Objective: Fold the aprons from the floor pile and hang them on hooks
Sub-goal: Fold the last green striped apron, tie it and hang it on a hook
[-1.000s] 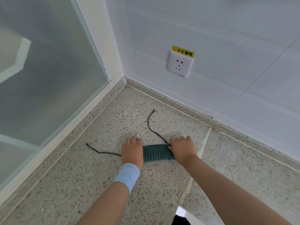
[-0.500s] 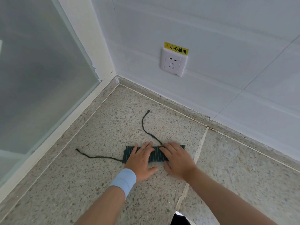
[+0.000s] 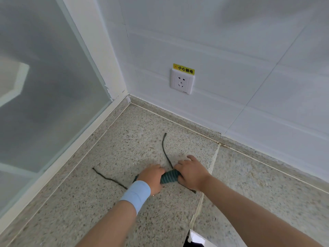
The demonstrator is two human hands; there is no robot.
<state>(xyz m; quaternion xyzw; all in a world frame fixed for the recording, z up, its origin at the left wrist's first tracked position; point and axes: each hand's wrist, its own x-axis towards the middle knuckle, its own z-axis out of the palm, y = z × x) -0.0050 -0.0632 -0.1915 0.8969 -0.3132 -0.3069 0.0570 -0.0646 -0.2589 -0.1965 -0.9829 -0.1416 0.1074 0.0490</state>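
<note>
Apron, a tight green striped bundle, lies on the floor below the wall socket. Left hand and right hand clasp its ends; press evenly, keeping the ties free.

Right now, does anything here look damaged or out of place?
Yes: the white paint at the frame's bottom edge, near the floor corner, is chipped. The apron ties trail loose across the floor.
</note>
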